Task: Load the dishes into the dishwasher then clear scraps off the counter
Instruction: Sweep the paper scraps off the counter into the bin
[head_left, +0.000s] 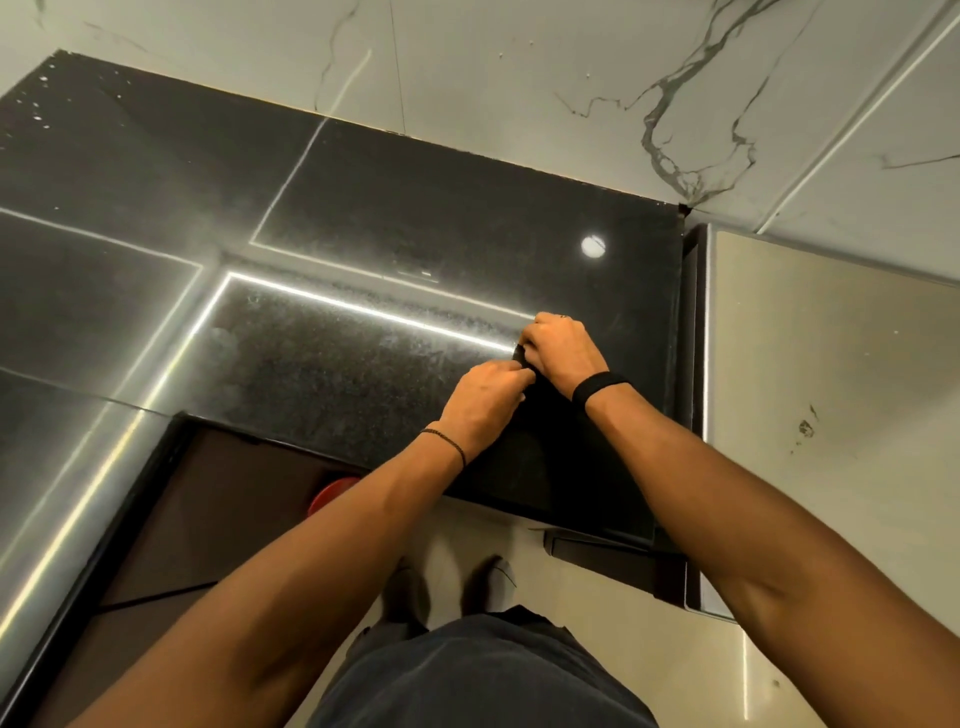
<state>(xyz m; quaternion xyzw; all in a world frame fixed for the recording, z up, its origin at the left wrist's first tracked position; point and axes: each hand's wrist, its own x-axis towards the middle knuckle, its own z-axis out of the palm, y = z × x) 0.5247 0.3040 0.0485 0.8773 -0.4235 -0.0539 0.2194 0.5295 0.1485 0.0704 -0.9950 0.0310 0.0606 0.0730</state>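
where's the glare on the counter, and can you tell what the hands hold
Head view: strip-light reflections streak the glossy black stone counter, with one round lamp spot; the wide lens bends edges; the left hand and right hand pinch a dark thing that merges with the counter, too dark to identify.

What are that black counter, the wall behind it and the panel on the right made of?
The counter: seemingly polished black granite, speckled, mirroring light strips. The wall: marble or marble-look tile, white with grey veins and straight joints. The panel: likely brushed stainless steel, dull grey sheen.
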